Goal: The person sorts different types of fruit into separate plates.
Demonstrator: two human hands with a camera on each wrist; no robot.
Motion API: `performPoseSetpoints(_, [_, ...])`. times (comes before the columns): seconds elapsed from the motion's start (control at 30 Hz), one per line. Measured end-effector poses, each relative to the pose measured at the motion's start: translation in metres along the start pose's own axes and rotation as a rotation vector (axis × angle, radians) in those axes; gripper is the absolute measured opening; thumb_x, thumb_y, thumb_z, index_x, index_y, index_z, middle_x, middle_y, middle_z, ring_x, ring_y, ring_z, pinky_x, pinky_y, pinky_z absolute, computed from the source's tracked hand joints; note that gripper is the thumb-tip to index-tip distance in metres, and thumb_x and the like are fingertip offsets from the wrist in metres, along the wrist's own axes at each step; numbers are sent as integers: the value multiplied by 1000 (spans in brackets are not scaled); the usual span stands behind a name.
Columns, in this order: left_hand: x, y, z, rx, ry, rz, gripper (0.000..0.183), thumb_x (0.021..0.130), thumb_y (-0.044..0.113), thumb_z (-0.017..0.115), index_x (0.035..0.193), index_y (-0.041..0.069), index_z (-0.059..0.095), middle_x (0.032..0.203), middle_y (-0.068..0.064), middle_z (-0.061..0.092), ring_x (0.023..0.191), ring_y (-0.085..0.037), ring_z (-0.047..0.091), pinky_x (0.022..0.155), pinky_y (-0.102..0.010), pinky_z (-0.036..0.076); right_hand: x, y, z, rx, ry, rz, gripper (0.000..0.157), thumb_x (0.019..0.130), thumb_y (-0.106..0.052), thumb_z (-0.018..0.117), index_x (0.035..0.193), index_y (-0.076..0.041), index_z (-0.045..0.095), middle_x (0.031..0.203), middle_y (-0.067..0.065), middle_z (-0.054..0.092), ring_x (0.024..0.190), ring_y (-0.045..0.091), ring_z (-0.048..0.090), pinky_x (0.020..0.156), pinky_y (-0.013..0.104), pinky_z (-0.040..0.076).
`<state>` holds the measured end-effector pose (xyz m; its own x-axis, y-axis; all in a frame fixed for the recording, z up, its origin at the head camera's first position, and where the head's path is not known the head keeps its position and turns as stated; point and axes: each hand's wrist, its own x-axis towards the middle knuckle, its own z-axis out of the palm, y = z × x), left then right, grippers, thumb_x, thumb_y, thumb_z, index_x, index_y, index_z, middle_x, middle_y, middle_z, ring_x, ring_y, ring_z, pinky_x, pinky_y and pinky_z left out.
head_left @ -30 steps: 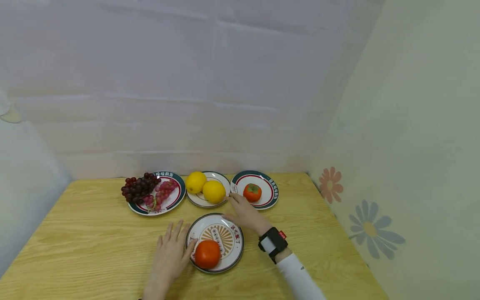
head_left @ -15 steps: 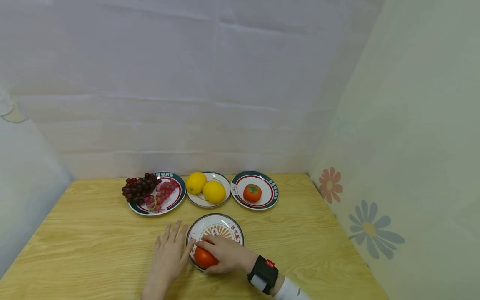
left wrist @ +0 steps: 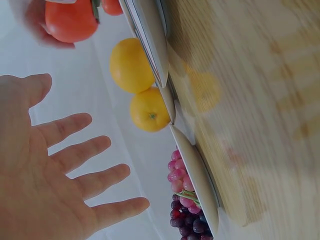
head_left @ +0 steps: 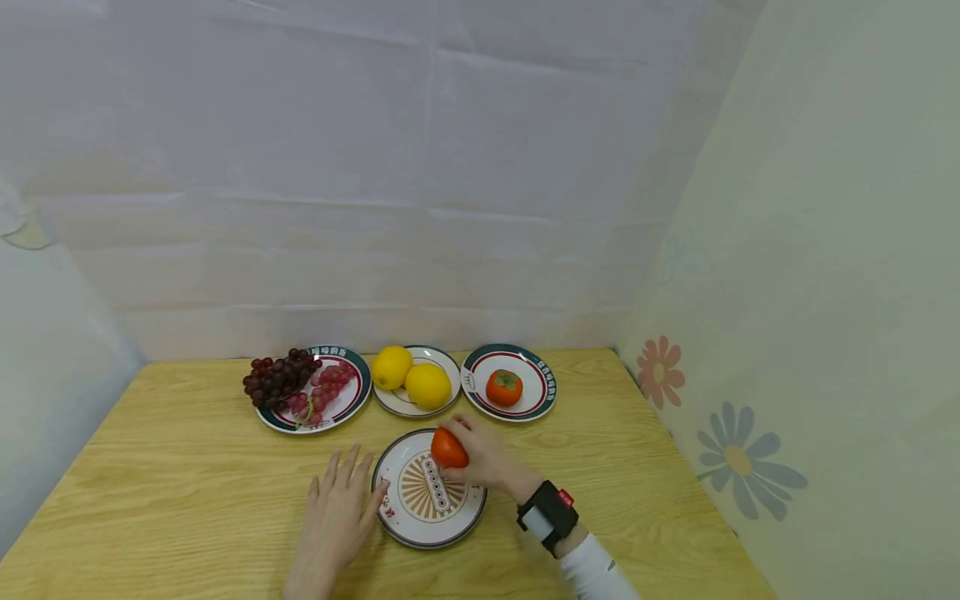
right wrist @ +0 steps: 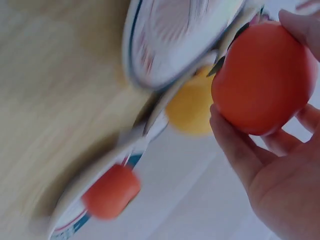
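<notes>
My right hand (head_left: 482, 454) grips an orange-red persimmon (right wrist: 265, 80) between thumb and fingers, holding it above the far right part of the front plate (head_left: 416, 533). Green leaves show on the fruit's side in the right wrist view. The front plate is white with a dark rim and a sunburst print. Beside its left edge is my left hand (head_left: 337, 508), fingers straight and spread, thumb tip over the rim; whether it touches the plate I cannot tell. Another persimmon (head_left: 504, 388) sits on the back right plate (head_left: 536, 400), just beyond my right hand.
Two yellow round fruits (head_left: 428, 386) sit on the back middle plate (head_left: 397, 406). On the back left plate (head_left: 358, 400) lie dark grapes (head_left: 279, 379) and pink grapes (head_left: 324, 390), the dark ones overhanging the rim. Behind the wooden table (head_left: 187, 500) stands a pale cloth wall.
My right hand came back from near the rear plates to the front plate, took hold of the persimmon there, and lifted it away and to the right. The left hand stayed in place.
</notes>
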<state>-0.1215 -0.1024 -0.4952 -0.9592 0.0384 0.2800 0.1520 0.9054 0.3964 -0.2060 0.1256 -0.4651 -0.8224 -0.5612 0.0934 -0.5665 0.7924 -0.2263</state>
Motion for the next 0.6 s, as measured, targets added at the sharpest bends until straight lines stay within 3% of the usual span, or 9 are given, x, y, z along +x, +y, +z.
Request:
performPoseSetpoints(0.17, [-1, 0, 0, 1, -1, 0, 50, 89, 36, 59, 129, 7, 53, 139, -17, 44, 129, -41, 33, 95, -69, 34, 8, 50, -6, -27, 163, 211, 67, 69, -34, 80, 126, -14, 52, 117, 13, 53, 96, 30, 56, 77, 45, 53])
performPoseSetpoints(0.37, [-1, -1, 0, 3, -2, -6, 50, 89, 37, 59, 129, 7, 54, 139, -17, 45, 129, -41, 33, 94, -69, 34, 11, 96, 1, -22, 188, 384, 73, 69, -34, 80, 129, -10, 47, 114, 17, 55, 92, 30, 56, 75, 44, 54])
performPoseSetpoints(0.6, [0, -1, -1, 2, -13, -16, 50, 89, 38, 58, 129, 8, 53, 140, -17, 43, 130, -41, 32, 95, -70, 33, 22, 126, -2, 23, 221, 494, 77, 67, -33, 82, 126, -2, 44, 115, 22, 55, 93, 34, 58, 78, 48, 55])
